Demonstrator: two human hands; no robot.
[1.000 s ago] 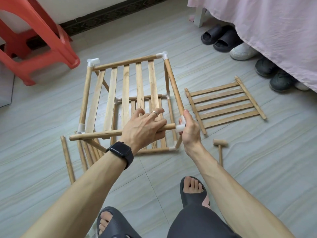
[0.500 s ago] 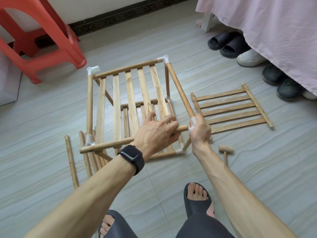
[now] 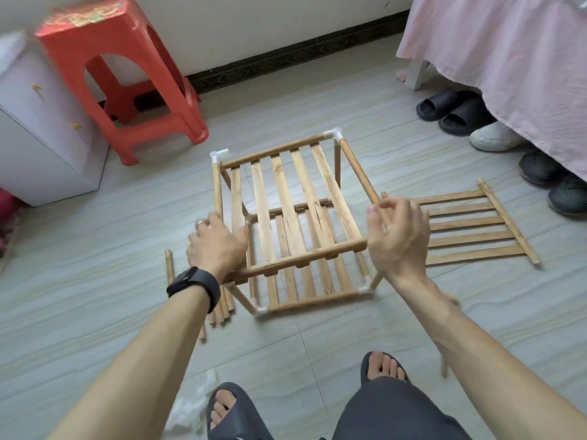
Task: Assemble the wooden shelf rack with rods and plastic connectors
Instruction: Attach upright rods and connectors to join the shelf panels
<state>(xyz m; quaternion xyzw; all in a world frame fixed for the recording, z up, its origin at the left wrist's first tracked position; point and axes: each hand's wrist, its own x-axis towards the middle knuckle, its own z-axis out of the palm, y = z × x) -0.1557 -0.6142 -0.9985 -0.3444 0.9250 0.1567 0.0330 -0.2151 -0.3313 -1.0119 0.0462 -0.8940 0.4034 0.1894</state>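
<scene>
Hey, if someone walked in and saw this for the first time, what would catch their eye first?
The half-built wooden shelf rack stands mid-floor, with the left hand gripping its near left corner and the right hand curled round its right side rod. Behind it to the left, a bright red plastic stool stands by the wall. A spare slatted panel lies flat on the tiles to the rack's right.
</scene>
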